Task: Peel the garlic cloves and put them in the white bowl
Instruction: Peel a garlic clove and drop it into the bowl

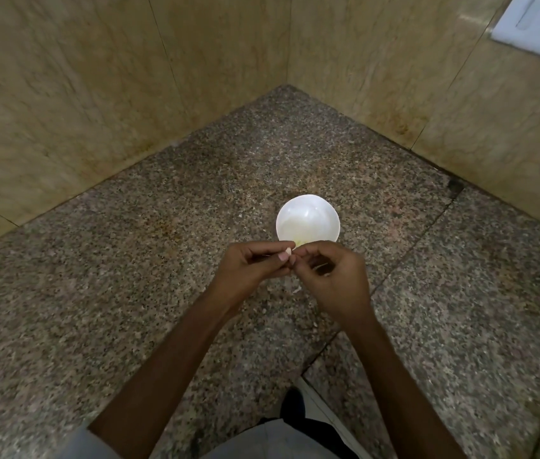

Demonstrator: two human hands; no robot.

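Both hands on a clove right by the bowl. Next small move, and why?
Probably pull the skin off with the right hand while the left hand pinches the garlic clove. Both hands pinch it just short of the white bowl; whether it is fully peeled is too small to tell. Once bare, a short forward drop suffices.

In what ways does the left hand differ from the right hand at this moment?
The left hand shows its thumb with the nail up; the right hand shows mostly its back. The right hand covers part of the near rim of the bowl; the left hand sits left of it, over the counter. Both pinch the same small clove with curled fingers.
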